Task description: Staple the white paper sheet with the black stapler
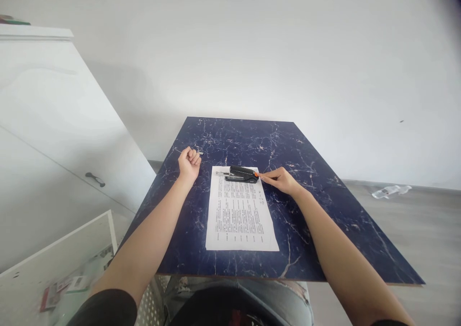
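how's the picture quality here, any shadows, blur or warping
In the head view, light is soft, with a dim shadow on the wall beside the cabinet; in the head view, the stapler's outline is clear, but print on the paper is too small and soft to read; the head view looks wide-angle, stretched toward its edges, its top right corner dark.

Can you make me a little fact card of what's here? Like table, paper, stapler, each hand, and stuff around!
Table: dark blue, marbled tabletop
Paper: printed sheet, flat on the tabletop
Stapler: black stapler with an orange end, across the sheet's far part
Right hand: right hand, fingers at the orange end
Left hand: left hand, curled, beside the sheet; whether it holds anything is unclear
Around: white cabinet on the left
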A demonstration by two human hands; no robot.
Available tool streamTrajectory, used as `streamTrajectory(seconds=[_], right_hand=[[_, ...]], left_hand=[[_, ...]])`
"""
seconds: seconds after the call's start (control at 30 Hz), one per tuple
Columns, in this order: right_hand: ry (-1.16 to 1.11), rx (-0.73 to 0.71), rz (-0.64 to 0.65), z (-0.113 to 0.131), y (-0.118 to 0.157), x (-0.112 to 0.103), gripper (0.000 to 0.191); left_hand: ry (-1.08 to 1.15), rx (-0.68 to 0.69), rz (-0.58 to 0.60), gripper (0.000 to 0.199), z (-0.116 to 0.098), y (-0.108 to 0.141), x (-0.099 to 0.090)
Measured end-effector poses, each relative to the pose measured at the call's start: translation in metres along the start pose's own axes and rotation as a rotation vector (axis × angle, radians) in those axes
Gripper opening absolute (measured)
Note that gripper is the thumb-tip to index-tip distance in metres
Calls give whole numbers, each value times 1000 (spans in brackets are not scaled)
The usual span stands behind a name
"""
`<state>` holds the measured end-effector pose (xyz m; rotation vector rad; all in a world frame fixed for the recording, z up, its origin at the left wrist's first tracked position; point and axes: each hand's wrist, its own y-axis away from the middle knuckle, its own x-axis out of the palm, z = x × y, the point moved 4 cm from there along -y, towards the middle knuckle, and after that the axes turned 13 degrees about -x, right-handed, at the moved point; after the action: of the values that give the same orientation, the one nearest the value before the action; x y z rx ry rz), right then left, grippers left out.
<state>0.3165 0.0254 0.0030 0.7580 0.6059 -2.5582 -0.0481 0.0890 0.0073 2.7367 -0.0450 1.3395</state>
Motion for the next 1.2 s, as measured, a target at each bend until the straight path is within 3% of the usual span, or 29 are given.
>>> streamTrajectory(seconds=[0.23, 0.4, 0.53, 0.67, 0.83, 0.93, 1.0, 1.1, 1.2], right_hand=[[21, -85, -51, 7, 0, 0, 45], [202, -204, -262, 25, -10, 6, 42], [286, -237, -151, 32, -25, 35, 69], [293, -133, -125, 25, -30, 52, 45], [299, -138, -345, 34, -20, 35, 34], [372, -198, -549, 54, -9, 21, 29], [444, -316, -595, 68, -4, 18, 23], [537, -542, -468, 81, 1, 24, 29], [619, -631, -269, 81, 4, 34, 37]], left_hand=[[7, 2, -6, 41, 1, -2, -2], [-24, -1, 49, 39, 2, 0, 6], [-29, -98, 102, 38, 10, 10, 21], [-8, -136, 163, 32, 17, 17, 34], [58, -107, 52, 23, 30, 17, 33], [113, -200, 26, 31, 49, 26, 39], [153, -315, 56, 44, 65, 36, 48], [166, -466, 126, 62, 85, 52, 64], [140, -512, 164, 65, 92, 60, 69]])
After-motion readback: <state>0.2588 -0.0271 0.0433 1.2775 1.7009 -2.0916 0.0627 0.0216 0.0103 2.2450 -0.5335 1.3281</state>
